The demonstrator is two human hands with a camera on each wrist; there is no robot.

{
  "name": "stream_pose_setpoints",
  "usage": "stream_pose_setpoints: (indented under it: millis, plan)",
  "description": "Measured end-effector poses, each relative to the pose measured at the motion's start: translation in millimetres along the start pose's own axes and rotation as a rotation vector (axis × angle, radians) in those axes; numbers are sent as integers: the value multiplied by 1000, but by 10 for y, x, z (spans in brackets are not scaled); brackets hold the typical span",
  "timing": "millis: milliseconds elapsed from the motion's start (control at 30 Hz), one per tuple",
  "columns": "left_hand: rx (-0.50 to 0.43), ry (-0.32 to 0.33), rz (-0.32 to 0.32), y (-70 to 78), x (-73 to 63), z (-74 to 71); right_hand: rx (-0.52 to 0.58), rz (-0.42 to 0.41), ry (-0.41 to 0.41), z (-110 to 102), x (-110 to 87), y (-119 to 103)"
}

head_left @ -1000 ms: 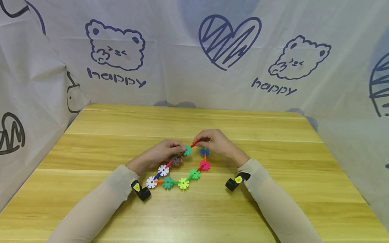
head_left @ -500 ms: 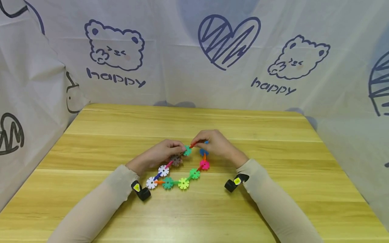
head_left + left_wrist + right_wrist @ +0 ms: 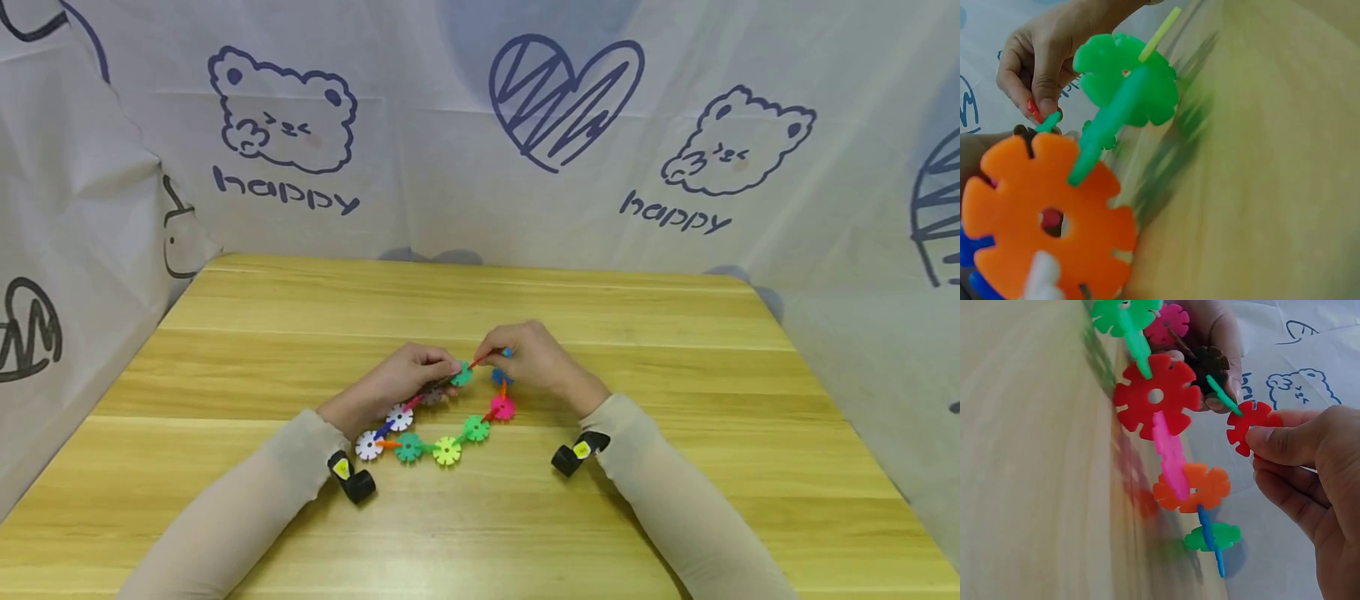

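Observation:
A chain of notched plastic snowflake discs in several colors curves over the table between the hands. My left hand (image 3: 397, 379) pinches the teal disc (image 3: 462, 375) at one end, beside a brown disc (image 3: 1215, 362). My right hand (image 3: 536, 354) holds a red disc (image 3: 1255, 412) between thumb and fingers. In the right wrist view its edge meets the teal disc's edge; how deep their slots sit I cannot tell. Below the right hand, the chain's other end has a blue disc (image 3: 1205, 526) and a green disc (image 3: 1194, 540). Close to the left wrist camera, an orange disc (image 3: 1016, 181) covers most of the left hand.
The wooden table (image 3: 637, 517) reaches out around both arms. Behind it hangs a white cloth (image 3: 435, 167) with drawn bears and a heart. A black camera (image 3: 352, 479) is strapped on the left wrist, another camera (image 3: 577, 454) on the right.
The red disc in my right hand has come left against the teal disc and turned more edge-on. The chain's lower part has shifted slightly left. Both hands keep their hold.

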State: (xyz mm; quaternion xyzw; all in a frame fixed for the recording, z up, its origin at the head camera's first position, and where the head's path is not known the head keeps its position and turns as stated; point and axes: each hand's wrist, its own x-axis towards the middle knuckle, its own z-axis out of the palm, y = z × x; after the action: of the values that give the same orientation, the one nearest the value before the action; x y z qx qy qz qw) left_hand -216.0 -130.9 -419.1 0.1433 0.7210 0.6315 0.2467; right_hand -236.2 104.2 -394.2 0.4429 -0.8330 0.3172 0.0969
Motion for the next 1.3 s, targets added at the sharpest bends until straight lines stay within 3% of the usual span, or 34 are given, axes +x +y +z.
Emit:
stream_pose_setpoints:
  millis: [167,333,533,733,833,967,1067,1300]
  plan:
    - [-12,87,-31,-8,5,35,-8,-54,41,56,-10,6]
    - [8,88,-24,4,7,69,-15,-27,67,52,-22,4]
    - [276,84,69,22,16,51,5,57,36,31,-23,14]
    - [319,119,83,82,-3,66,19,101,6,50,-14,0]
    - [452,169,139,108,-12,87,14,108,18,66,-5,-6]
    - [701,238,220,147,-26,137,6,125,30,69,4,-20]
    - [820,268,282,182,-50,184,1,138,31,62,13,-39]
    - [959,301,420,211,-80,233,-11,127,22,38,16,-56]
